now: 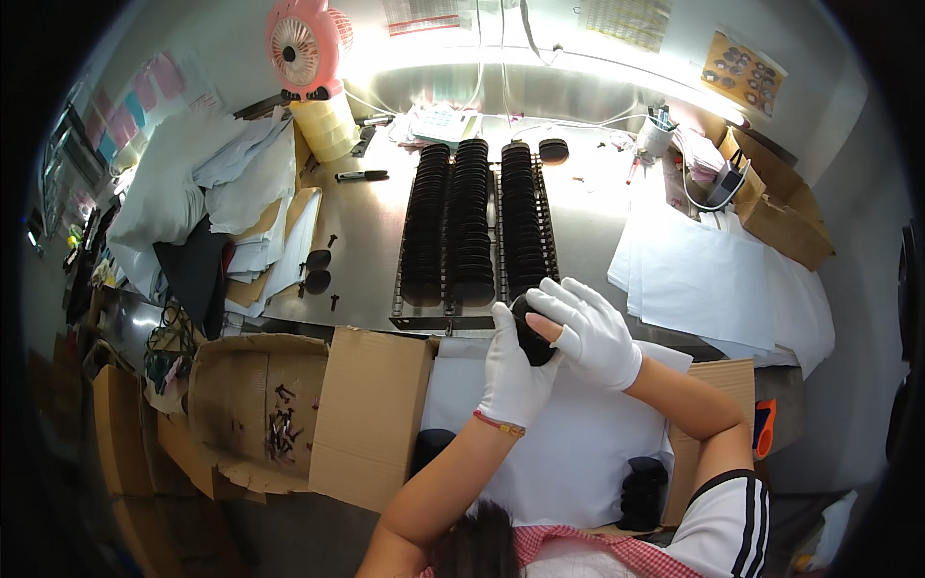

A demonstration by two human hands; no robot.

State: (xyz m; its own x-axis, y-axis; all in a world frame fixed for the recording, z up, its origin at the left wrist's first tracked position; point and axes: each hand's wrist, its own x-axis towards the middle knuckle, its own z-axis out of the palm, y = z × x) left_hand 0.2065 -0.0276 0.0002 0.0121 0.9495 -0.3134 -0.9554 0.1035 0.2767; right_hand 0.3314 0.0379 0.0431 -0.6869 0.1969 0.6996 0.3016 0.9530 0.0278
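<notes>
My left hand [515, 378], in a white glove, is closed round a short stack of dark lenses [527, 337] in front of the rack. My right hand [595, 337], gloved but with a bare thumb tip, presses over the stack from the other side. Just beyond my hands is a black wire rack [397, 310], with three long rows of dark rounded lenses [472, 222] standing on edge. One more dark lens pile [554, 150] lies at the rack's far right corner. How many lenses I hold cannot be made out.
Below my hands, a box lined with white paper [568, 453] holds black bundles [642, 493]. To its left, a cardboard box [252, 361] contains small dark screw-like pieces. White sheets [703, 279] lie right, papers [255, 173] left. A pink fan [306, 48] stands on yellow tape rolls [326, 128].
</notes>
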